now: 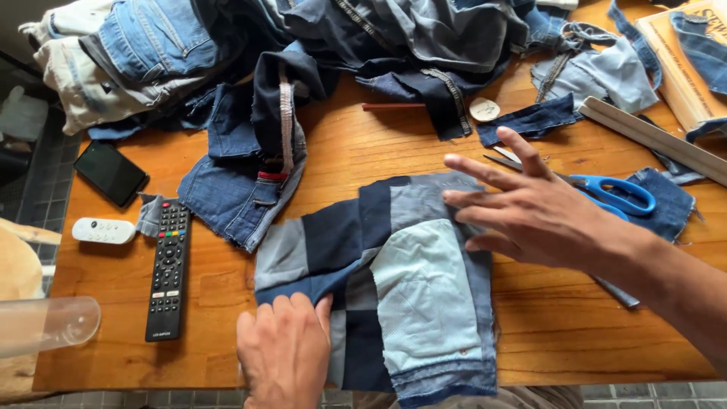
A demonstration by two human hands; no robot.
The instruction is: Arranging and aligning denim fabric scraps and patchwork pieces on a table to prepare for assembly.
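The patchwork denim piece (394,288) lies flat at the table's (560,318) near edge. The left hand (284,352) presses its near-left corner, seemingly pinning it, fingers flat and gripping nothing. The right hand (530,208) hovers spread over its right edge, beside blue-handled scissors (606,193).

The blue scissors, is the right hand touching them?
Apart. The head view shows the right hand spread over the patchwork denim, the blue scissors behind it.
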